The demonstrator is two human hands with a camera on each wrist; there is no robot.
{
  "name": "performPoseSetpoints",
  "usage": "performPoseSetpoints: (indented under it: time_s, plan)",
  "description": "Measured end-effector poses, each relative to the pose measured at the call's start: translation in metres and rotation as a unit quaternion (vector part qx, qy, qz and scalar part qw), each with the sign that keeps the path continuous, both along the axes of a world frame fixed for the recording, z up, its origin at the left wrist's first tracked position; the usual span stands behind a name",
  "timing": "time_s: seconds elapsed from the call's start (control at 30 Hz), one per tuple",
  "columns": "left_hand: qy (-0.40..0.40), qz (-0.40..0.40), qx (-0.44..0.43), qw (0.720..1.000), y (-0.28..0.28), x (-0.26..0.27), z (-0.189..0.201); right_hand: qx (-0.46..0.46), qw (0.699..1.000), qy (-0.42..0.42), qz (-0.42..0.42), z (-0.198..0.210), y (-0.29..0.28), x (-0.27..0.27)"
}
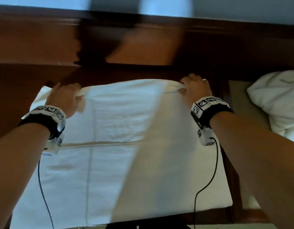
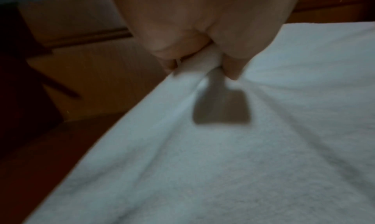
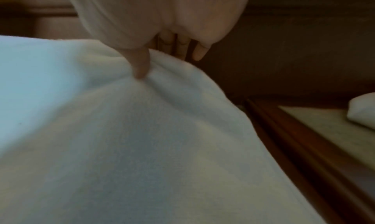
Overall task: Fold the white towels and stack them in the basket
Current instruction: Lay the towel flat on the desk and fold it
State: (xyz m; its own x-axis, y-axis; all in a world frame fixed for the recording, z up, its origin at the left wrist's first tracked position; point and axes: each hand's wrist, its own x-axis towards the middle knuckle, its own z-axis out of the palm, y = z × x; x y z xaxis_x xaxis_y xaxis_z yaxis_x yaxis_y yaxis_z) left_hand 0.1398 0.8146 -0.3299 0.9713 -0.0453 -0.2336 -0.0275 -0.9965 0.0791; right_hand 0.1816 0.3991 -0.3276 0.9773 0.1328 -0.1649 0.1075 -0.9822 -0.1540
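1. Head view shows one white towel (image 1: 119,146) spread on a dark wooden table (image 1: 35,76), not yet folded small; I judge the folding is at an early stage.
2. No basket is visible, so the stacking is not done. A crumpled white cloth (image 1: 278,100) lies well apart at the right, perhaps another towel.
3. Left hand (image 1: 63,96) pinches the far left corner of the towel.
4. Right hand (image 1: 195,87) grips the far right corner, thumb (image 3: 140,63) pressed into the cloth.
5. Both arms reach forward, and the far edge hangs lifted between the hands.
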Motion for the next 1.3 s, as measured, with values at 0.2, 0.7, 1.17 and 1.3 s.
performPoseSetpoints:
  time_s: [0.2, 0.7, 1.17, 1.3]
  plan:
    - [-0.012, -0.025, -0.026, 0.999, 0.015, -0.010, 0.058, 0.087, 0.995, -0.004, -0.057, 0.060, -0.003, -0.019]
    - [-0.141, -0.075, 0.009, 0.987, 0.017, -0.266, 0.052, 0.043, 0.985, -0.156, -0.051, 0.042, -0.006, -0.261]
    - [-0.023, -0.089, 0.023, 0.996, -0.007, -0.362, -0.035, -0.076, 0.997, 0.020, 0.002, -0.032, -0.034, -0.374]
    - [-0.011, -0.077, -0.015, 0.997, -0.007, -0.340, -0.041, -0.050, 0.998, 0.041, -0.004, -0.043, -0.035, -0.353]
